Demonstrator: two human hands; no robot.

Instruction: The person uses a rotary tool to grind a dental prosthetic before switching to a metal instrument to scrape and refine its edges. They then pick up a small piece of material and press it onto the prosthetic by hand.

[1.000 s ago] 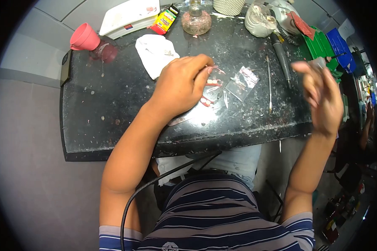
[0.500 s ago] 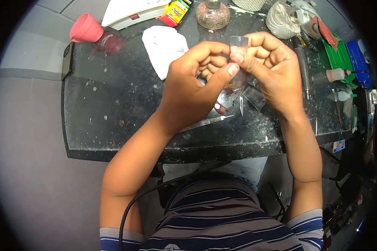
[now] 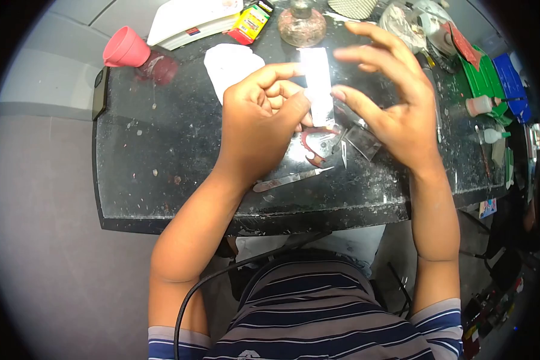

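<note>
My left hand [image 3: 258, 120] pinches a shiny, see-through rectangular strip [image 3: 319, 90] by its left edge; glare whitens most of its face. To the right of the strip, my right hand [image 3: 396, 99] is open, fingers spread and slightly blurred, holding nothing. Below them on the black table lie a metal scalpel handle [image 3: 291, 179], a small pointed blade [image 3: 344, 155], a dark red curved piece [image 3: 312, 153] and a flat clear packet [image 3: 363, 143]. A white folded cloth or paper [image 3: 233, 65] lies beyond my left hand.
A pink cup [image 3: 126, 48], a white box [image 3: 192, 21], a red and yellow carton [image 3: 251, 24] and a round glass jar [image 3: 302, 27] stand along the back. Green [image 3: 480, 78] and blue trays [image 3: 510, 84] sit at right. A phone [image 3: 100, 93] rests at the left edge.
My right hand has let go of the strip, opened and moved slightly away. The strip is now turned upright, catching the light, in my left hand, which shifted a little left.
</note>
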